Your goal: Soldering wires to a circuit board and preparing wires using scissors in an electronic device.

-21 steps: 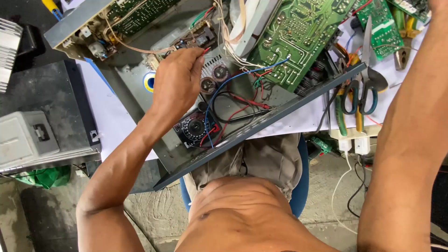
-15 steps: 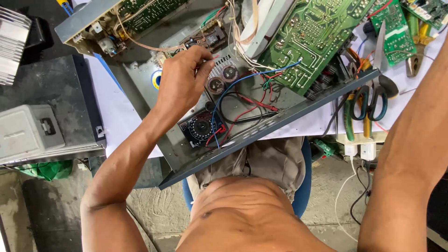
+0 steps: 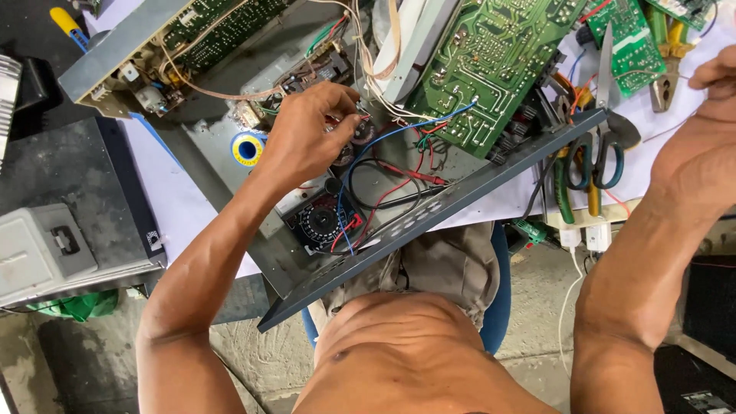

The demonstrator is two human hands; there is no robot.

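My left hand (image 3: 307, 138) reaches into an open grey metal chassis (image 3: 222, 165) that leans over my lap. Its fingertips are pinched together on a small part among the red, blue and white wires (image 3: 399, 134), right beside two dark round capacitors (image 3: 360, 134). A large green circuit board (image 3: 498, 54) lies tilted just right of that hand. My right hand (image 3: 701, 130) is raised at the far right edge, above the white sheet; its fingers are curled and partly cut off, and what they hold is unclear.
A blue-and-yellow solder spool (image 3: 248, 148) and a black dial-faced part (image 3: 318, 222) sit in the chassis. Scissors (image 3: 606, 146), green-handled pliers (image 3: 563, 184) and a second green board (image 3: 629, 38) lie at the right. A grey box (image 3: 46, 253) stands at the left.
My left hand has stayed in the chassis, shifting slightly toward the wires with fingers closing. My right arm has dropped, bringing the hand into view at the right edge.
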